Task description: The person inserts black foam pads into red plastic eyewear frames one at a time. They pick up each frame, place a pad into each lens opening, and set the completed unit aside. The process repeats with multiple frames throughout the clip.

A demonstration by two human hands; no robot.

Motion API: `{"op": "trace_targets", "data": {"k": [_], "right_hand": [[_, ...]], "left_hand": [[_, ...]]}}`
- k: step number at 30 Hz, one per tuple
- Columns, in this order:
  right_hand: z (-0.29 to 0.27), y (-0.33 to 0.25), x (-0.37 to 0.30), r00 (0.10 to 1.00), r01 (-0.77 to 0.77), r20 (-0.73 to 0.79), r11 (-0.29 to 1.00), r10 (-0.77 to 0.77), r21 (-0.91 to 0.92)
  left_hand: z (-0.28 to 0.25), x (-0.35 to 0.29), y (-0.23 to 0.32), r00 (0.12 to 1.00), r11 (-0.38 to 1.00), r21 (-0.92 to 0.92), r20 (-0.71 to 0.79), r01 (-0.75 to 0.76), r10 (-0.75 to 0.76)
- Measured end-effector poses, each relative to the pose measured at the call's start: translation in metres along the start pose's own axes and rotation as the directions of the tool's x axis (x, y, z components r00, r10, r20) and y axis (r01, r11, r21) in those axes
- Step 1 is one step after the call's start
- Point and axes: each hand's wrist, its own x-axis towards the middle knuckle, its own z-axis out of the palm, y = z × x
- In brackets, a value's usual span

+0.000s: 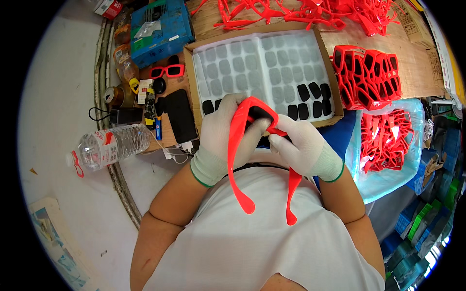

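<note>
A pair of red sunglasses (233, 150) is held up in front of my body, its two arms hanging toward me. My left hand (217, 128), in a white glove with a green cuff, is closed round the left side, its thumb against a dark lens (260, 112). My gloved right hand (305, 144) pinches the right side near the hinge. Just beyond my hands lies a shallow cardboard box (338, 104) lined with white sheet. Loose dark lenses (303, 111) sit in its near rows, and other lenses show grey through the sheet.
Stacked red sunglasses (366, 77) stand right of the box, above a blue-lined bin (383, 184) of red parts. Red frames (310, 12) pile up at the back. At left are a phone (181, 116), another red pair (167, 71), a plastic bottle (114, 145) and a blue box (162, 34).
</note>
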Motion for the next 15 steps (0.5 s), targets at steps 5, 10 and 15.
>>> {"op": "trace_targets", "data": {"k": [5,10,15], "right_hand": [[-0.001,-0.009,-0.001,0.999,0.027,-0.048,0.995,-0.022,0.094],[-0.01,-0.018,-0.001,0.998,0.02,-0.066,0.978,-0.007,0.209],[-0.027,0.017,0.0,0.92,0.201,-0.392,0.873,-0.012,0.445]], "left_hand": [[0.005,0.003,-0.017,0.996,0.972,-0.233,-0.093,-0.004,-0.018],[0.001,0.008,-0.015,1.0,0.904,-0.427,0.027,0.015,-0.004],[-0.008,0.022,-0.029,0.985,0.859,-0.495,-0.031,0.131,-0.167]]}}
